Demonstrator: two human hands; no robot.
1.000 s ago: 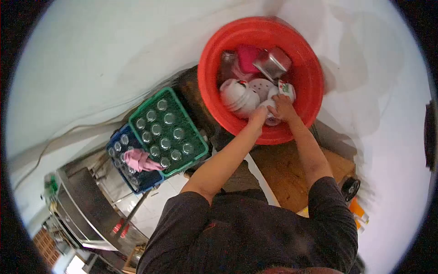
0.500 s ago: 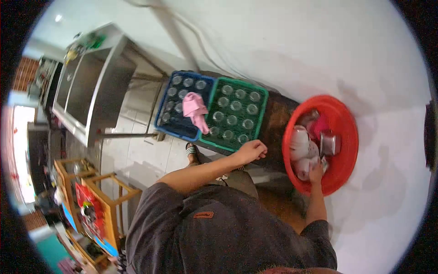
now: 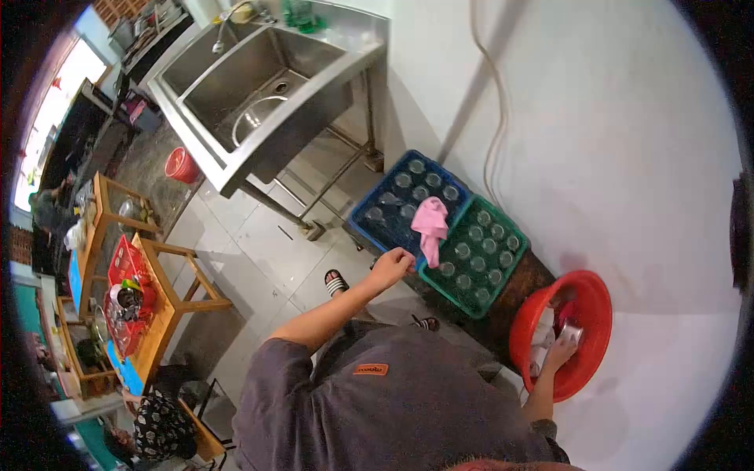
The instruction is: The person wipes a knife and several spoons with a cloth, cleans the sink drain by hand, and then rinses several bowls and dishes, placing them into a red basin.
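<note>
My right hand reaches down into the red plastic basin, its fingers around a small shiny metal container. White items and something dark pink lie beside it in the basin. My left hand hovers by the front edge of the crates, fingers curled in, with nothing visible in it. Close to it, a pink cloth drapes over the blue crate and the edge of the green crate. Clear glasses stand in rows in both crates.
A steel double sink on legs is at upper left, with a bowl inside. Wooden tables or stools stand left, one bearing a red tray. Another person sits lower left. A red bucket is on the floor.
The view has swung left, bringing more of the sink and the other person into sight. My right hand has moved onto the metal container. My left hand is now nearer the pink cloth.
</note>
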